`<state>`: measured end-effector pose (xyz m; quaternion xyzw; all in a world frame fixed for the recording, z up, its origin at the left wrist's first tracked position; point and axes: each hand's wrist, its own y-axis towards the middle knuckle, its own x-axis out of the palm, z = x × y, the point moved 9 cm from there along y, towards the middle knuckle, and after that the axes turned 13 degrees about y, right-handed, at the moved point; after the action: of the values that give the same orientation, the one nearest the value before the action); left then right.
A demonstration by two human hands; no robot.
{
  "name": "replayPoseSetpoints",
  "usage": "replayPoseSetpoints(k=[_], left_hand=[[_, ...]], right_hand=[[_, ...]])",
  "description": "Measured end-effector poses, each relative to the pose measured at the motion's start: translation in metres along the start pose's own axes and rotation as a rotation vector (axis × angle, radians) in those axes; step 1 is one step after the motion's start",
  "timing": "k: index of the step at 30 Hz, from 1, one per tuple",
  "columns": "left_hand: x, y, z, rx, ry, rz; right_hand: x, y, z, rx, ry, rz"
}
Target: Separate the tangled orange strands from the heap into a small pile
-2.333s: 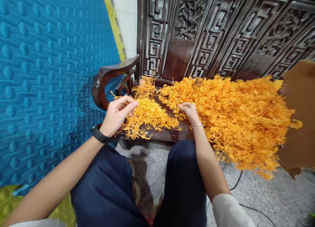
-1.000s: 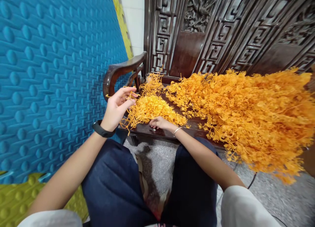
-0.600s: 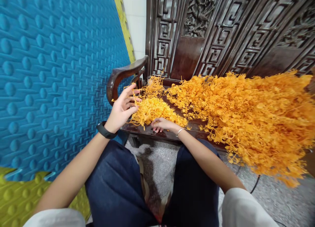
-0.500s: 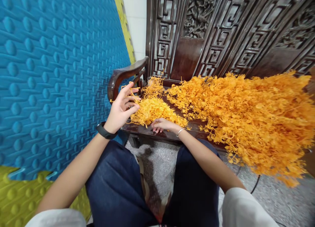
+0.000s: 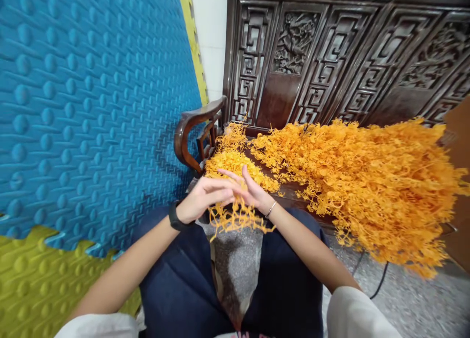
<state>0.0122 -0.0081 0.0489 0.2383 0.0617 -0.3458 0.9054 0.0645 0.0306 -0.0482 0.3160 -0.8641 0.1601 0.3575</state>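
My left hand (image 5: 207, 196), with a black band on its wrist, reaches across in front of my right hand (image 5: 254, 191), which wears a thin bracelet. The hands meet above my knees, with a loose bunch of orange branching strands (image 5: 237, 220) caught between them and dangling below. The left fingers lie over the right fingers. The right thumb points up, apart from its fingers. Just beyond the hands, a pile of yellow-orange strands (image 5: 235, 163) lies on the dark wooden bench (image 5: 292, 193), partly hidden by my fingers.
A large heap of orange strands (image 5: 382, 181) spreads over the bench to the right and hangs past its front edge. The curved armrest (image 5: 183, 137) stands at the left beside blue foam matting (image 5: 91, 108). Behind rises a carved backrest (image 5: 282, 98). A black cable (image 5: 382, 279) runs along the floor.
My left hand has come down and right, and my right hand has lifted from the bench edge to meet it. The orange strands now hang between both hands. The view has shifted slightly.
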Motion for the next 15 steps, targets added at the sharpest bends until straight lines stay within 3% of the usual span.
replayPoseSetpoints(k=[4, 7, 11, 15], left_hand=[[0.058, -0.011, 0.001, -0.008, 0.007, -0.441], [0.086, -0.023, -0.002, -0.033, 0.025, -0.624], [0.106, -0.036, -0.012, -0.055, 0.085, -0.681], [0.105, -0.035, -0.019, 0.051, 0.408, -0.522]], right_hand=[[0.016, -0.015, 0.002, 0.012, -0.086, -0.185], [0.025, -0.031, 0.007, 0.112, -0.230, -0.307], [0.024, -0.048, 0.018, 0.254, -0.562, -0.377], [0.005, -0.050, 0.006, 0.178, -0.699, -0.168]])
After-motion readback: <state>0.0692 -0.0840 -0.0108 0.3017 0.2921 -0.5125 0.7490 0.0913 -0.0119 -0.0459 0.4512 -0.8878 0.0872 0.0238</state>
